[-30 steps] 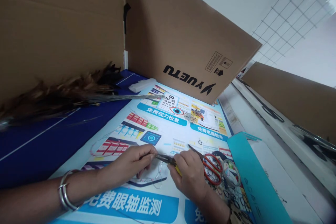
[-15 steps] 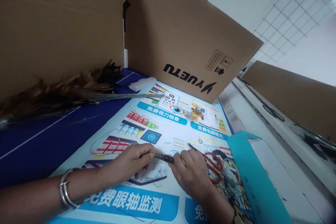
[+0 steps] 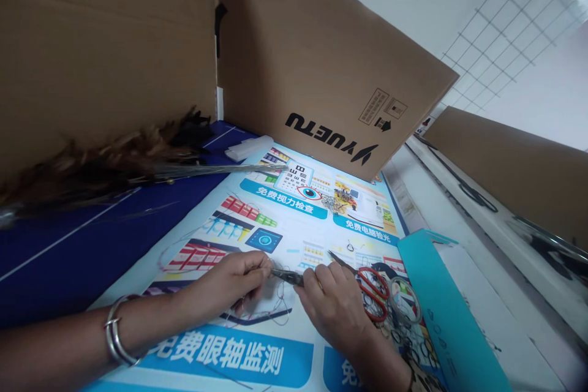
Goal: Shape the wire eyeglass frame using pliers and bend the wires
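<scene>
In the head view my right hand [image 3: 331,300] is wrapped round the handles of dark pliers [image 3: 288,276], whose jaws point left. The jaw tips meet the fingertips of my left hand [image 3: 248,275], which are pinched together; what they hold is too small to make out. A thin tangled wire or thread [image 3: 279,309] hangs below the jaws, over the printed sheet [image 3: 294,257]. Just beyond my right hand lie scissors [image 3: 374,294] with red handles, their blades pointing up and left.
Small rings and loose pieces [image 3: 413,337] lie by a clear roll [image 3: 405,300] and a teal box [image 3: 448,312]. Dark feathers [image 3: 105,162] and a bundle of thin wires [image 3: 229,168] are at the left. Cardboard panels [image 3: 312,43] stand behind.
The pliers and both hands have stayed almost in place. My right hand has turned very slightly.
</scene>
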{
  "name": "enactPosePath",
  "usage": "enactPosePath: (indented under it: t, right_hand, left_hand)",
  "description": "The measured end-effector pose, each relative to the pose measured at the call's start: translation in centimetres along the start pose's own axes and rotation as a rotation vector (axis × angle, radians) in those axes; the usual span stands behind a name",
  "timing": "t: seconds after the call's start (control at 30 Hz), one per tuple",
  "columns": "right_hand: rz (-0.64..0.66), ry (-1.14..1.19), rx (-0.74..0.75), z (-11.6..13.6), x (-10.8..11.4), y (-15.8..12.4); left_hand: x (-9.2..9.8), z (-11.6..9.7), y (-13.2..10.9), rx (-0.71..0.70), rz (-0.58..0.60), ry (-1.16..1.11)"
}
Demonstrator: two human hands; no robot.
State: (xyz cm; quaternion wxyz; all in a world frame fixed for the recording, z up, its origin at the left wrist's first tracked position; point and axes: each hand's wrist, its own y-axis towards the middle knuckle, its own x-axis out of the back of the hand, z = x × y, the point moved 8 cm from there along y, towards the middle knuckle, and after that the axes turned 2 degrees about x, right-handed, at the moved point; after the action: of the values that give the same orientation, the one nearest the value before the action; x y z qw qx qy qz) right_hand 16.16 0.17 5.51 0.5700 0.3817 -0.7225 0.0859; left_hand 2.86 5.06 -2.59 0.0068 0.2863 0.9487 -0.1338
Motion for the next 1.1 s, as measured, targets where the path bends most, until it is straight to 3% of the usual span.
enactPosePath:
  t: [0.63,1.1]
  right_hand:
    - [0.023,0.07,0.004,-0.27,-0.33,-0.08]
    - [0.121,0.157,-0.02,-0.37,-0.84,-0.03]
  left_hand:
    - [0.02,-0.02,0.08,-0.018,0.038,0.113]
    - [0.03,-0.66,-0.03,-0.014,0.087,0.253]
